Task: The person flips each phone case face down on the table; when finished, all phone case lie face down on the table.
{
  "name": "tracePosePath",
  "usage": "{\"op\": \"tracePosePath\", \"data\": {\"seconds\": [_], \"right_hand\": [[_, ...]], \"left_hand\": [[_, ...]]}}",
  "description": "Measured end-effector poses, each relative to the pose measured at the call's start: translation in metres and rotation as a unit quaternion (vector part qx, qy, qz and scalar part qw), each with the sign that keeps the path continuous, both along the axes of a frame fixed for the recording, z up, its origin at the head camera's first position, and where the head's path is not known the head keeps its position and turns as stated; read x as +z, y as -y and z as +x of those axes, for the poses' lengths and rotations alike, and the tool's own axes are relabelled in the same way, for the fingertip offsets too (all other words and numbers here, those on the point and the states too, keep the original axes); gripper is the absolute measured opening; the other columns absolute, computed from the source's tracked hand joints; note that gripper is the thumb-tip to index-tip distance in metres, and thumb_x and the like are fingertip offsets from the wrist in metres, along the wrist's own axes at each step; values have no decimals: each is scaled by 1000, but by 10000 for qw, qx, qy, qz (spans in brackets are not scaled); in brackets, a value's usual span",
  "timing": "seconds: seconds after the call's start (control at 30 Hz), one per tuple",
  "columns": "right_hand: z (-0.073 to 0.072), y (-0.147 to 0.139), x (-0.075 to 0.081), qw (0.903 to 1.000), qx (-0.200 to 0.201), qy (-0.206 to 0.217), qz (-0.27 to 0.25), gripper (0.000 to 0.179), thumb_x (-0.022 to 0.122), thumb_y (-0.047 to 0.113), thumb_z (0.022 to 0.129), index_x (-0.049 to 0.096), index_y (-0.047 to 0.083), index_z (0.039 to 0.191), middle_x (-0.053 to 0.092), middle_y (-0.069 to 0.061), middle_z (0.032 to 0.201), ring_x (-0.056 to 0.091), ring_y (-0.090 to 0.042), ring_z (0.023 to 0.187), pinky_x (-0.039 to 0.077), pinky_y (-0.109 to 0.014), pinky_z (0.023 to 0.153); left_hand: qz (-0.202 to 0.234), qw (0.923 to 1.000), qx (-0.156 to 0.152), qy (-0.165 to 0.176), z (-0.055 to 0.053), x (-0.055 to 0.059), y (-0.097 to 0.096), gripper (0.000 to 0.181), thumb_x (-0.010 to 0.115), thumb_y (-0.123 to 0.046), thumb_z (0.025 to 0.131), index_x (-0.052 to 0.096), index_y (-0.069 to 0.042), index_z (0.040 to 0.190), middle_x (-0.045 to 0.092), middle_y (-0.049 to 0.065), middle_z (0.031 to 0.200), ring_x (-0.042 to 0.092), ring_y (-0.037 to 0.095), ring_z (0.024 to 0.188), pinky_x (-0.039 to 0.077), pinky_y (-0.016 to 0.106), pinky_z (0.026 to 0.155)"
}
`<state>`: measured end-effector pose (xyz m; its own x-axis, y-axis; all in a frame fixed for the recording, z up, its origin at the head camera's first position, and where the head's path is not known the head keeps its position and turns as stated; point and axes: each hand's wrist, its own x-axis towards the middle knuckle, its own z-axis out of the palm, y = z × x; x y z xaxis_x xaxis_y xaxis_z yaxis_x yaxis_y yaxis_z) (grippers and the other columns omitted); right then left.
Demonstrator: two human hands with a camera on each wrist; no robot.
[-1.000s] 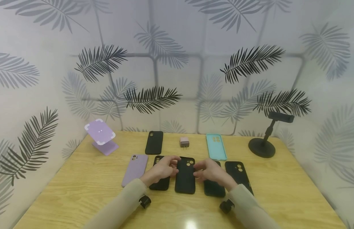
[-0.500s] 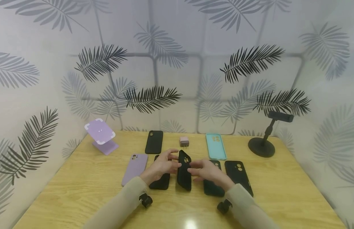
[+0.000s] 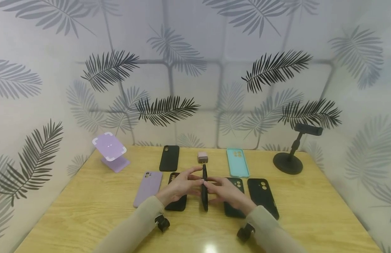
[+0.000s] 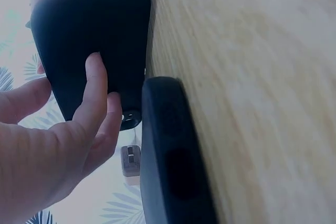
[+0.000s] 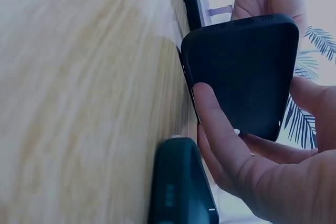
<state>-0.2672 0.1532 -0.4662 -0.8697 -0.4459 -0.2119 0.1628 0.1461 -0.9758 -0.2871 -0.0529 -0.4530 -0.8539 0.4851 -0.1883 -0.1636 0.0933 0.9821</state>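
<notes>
A black phone case (image 3: 204,200) stands on its long edge between the two hands, thin side toward the head camera. My left hand (image 3: 179,185) grips it with the thumb at its upper edge and fingers against one face. From the other side my right hand (image 3: 228,191) holds it likewise, fingertips laid on the opposite face (image 5: 252,72). The case's lower edge is close to the tabletop. Another black phone case (image 3: 177,204) lies partly hidden beneath the left hand, and a dark green phone case (image 3: 234,209) lies partly behind the right hand.
The front row also has a purple phone case (image 3: 148,189) and a black one (image 3: 264,198). Farther back lie a black phone case (image 3: 169,158), a pink-and-grey charger plug (image 3: 202,157) and a turquoise phone case (image 3: 238,163). A purple stand (image 3: 110,147) and a black stand (image 3: 288,163) flank them.
The middle black phone case lay flat one second ago. Both hands have closed on it and tipped it up onto its long edge, and the right hand has moved left.
</notes>
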Motion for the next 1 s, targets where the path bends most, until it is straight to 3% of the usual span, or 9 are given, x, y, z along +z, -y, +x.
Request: {"op": "tracePosePath", "data": {"seconds": [0.27,0.4,0.63,0.83,1.0], "right_hand": [[2,-4,6,9991,103,167,-385,63,51,27,103,25,-1,153,49,-30,140,51,-44,128,56,-53,88],[3,-8,6,9988,53,220,-432,62,52,23,103,25,2,154,55,-31,134,57,-42,122,56,-52,88],[4,-17,9,9982,-569,40,-194,68,60,11,97,24,8,154,48,-35,137,63,-38,113,60,-48,79],[4,-21,8,9979,-645,-56,-38,69,62,5,94,26,7,154,47,-36,139,69,-26,95,62,-42,72],[3,-22,5,9966,-741,-254,245,63,64,5,93,36,7,150,56,-32,131,70,-22,85,62,-42,70]], "left_hand": [[-97,9994,-314,103,2,-2,-4,60,62,-16,97,35,-11,151,49,25,135,59,37,116,57,50,89],[-266,9986,-386,227,3,-4,-3,63,64,-12,96,35,-9,151,44,26,138,60,37,115,57,48,89],[-581,9973,-437,117,4,-6,1,62,65,-7,94,37,-7,150,38,27,144,57,35,119,58,45,88],[-732,9959,-532,-26,6,-4,3,60,62,-4,94,37,-3,149,37,27,146,55,38,122,57,46,91],[-824,9950,-562,-78,7,0,4,58,61,-2,95,38,-3,149,40,26,148,54,39,124,57,46,90]]}}
